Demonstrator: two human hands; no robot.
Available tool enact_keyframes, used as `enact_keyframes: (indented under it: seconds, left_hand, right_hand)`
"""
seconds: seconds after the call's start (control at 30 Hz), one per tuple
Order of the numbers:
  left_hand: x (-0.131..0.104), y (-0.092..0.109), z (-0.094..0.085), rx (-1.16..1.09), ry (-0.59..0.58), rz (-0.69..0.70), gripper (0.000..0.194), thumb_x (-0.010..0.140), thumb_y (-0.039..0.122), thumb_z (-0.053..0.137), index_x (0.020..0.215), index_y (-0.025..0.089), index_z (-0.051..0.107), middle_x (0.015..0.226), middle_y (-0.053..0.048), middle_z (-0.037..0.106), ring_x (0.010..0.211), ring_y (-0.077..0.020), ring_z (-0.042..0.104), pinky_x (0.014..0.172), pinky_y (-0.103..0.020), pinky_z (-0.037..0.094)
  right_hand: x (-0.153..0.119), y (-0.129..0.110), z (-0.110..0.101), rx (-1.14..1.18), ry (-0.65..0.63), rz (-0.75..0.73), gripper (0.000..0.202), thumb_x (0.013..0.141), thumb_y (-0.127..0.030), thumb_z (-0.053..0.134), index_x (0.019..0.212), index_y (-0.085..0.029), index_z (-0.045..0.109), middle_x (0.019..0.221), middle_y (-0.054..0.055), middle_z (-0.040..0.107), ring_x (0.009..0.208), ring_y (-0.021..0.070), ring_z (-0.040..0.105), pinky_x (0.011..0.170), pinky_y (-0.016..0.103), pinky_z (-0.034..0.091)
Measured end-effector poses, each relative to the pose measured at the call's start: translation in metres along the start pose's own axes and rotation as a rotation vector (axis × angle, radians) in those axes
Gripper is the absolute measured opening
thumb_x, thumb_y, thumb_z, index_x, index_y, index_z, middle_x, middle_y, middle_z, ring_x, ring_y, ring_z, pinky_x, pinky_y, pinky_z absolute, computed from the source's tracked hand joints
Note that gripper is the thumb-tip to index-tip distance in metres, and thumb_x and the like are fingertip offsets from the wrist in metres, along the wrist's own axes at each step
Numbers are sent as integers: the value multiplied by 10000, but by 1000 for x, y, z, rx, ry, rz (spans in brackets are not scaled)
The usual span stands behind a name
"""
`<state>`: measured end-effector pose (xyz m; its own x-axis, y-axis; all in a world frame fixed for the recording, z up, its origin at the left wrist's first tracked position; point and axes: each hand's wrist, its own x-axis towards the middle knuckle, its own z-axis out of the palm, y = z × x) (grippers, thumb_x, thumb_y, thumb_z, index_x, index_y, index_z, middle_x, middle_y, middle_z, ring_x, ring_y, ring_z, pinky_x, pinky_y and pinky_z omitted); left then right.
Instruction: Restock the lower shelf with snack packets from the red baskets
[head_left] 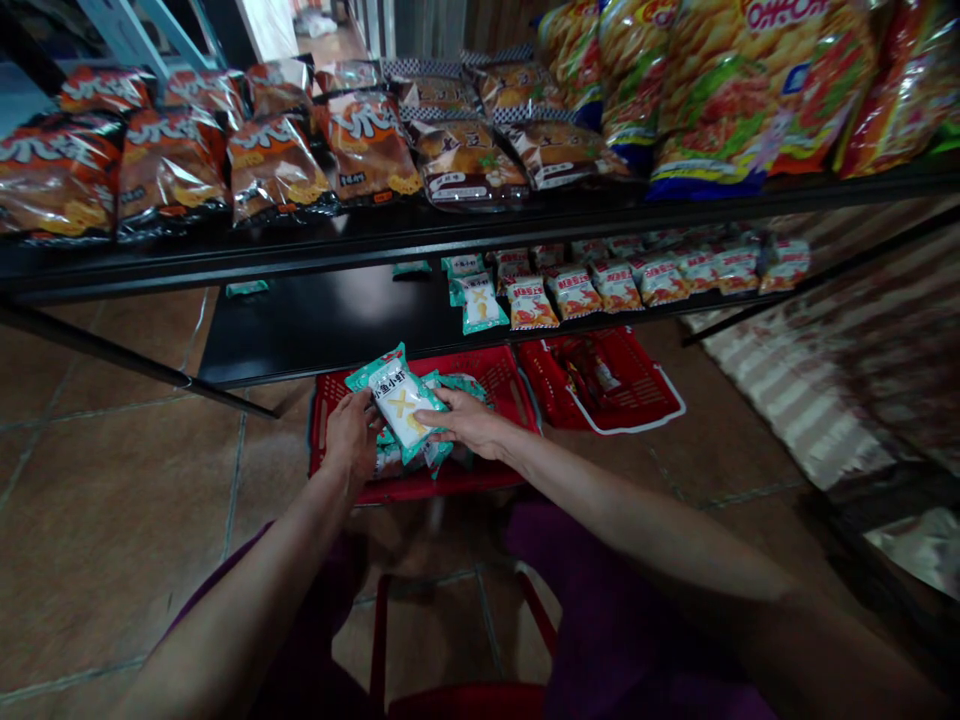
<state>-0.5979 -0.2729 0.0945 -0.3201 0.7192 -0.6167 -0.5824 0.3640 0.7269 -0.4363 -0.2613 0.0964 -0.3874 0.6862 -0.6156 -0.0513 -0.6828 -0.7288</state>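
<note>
A white and teal snack bag [399,403] is between my two hands, held tilted above a red shopping basket [442,490]. My right hand [469,422] grips its right side, thumb across the front. At its left edge is my left hand [349,428], fingers curled behind the bag and partly hidden. More teal snack bags [387,460] lie in the basket under my hands. On the black lower shelf [322,320] just beyond, another teal bag [482,304] stands at the left end of a row of red and white snack bags [576,293].
The upper shelf [285,245] crosses above my hands, loaded with orange-brown snack bags [281,165] and large yellow bags [720,100]. A second red basket [615,375] with a white handle stands at the right. A red stool [465,700] is below me.
</note>
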Motion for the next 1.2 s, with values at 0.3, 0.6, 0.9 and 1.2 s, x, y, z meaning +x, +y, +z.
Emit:
enact_keyframes:
  seconds: [0.3,0.6,0.9,1.2]
  left_hand:
    - [-4,-2,1,0,41,24,144,724,254,622,827,177,555,754,0,627,668,-105,587,586,-204,418]
    - [-13,6,9,14,-43,31,156,724,228,658,837,196,554,700,31,641,744,-153,649,710,-264,502]
    - [-24,-5,12,100,-226,32,404,583,383,798,863,190,581,741,7,684,757,-192,668,672,-285,518]
    - [-31,-8,10,169,-366,-65,453,641,421,787,976,157,634,946,-81,718,855,-200,679,764,-296,520]
  right_hand:
    - [1,4,-5,5,-35,-14,378,632,-217,828,976,-208,672,881,4,716,721,115,648,556,181,524]
    - [-3,2,-4,-87,-69,-89,394,598,-372,837,903,-181,678,872,9,710,763,127,636,680,221,518]
    - [6,-16,-13,18,181,-234,292,611,-384,803,785,-175,697,711,-22,666,627,80,553,598,200,432]
    - [4,-20,-14,11,370,-276,344,556,-419,783,757,-156,689,660,-13,660,584,111,563,545,236,410]
